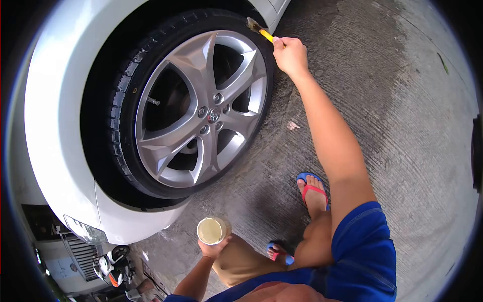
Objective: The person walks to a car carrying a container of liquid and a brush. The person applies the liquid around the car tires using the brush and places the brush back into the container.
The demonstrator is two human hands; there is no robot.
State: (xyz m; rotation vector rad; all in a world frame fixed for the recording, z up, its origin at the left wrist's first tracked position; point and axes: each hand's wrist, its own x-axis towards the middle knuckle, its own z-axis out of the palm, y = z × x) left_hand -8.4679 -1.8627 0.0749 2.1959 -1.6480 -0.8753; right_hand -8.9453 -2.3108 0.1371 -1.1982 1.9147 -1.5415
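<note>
My right hand [292, 54] grips the yellow handle of a paintbrush [265, 34]. The brush's bristles touch or nearly touch the sidewall of the black tire [269, 65], at its upper right. Inside the tire sits a silver alloy wheel [204, 55] with several spokes and lug nuts round a centre cap. Low in the view, my left hand [215, 246] is wrapped round a cup [211, 230] of pale yellowish liquid, held upright near my knee. The cup is apart from the wheel.
A white car's fender [55, 100] arches over the tire, with a headlight [84, 230] at lower left. Rough concrete ground [347, 90] has a dark damp-looking patch. My feet in blue flip-flops [313, 189] stand close by. A motorcycle [113, 267] is parked in the background.
</note>
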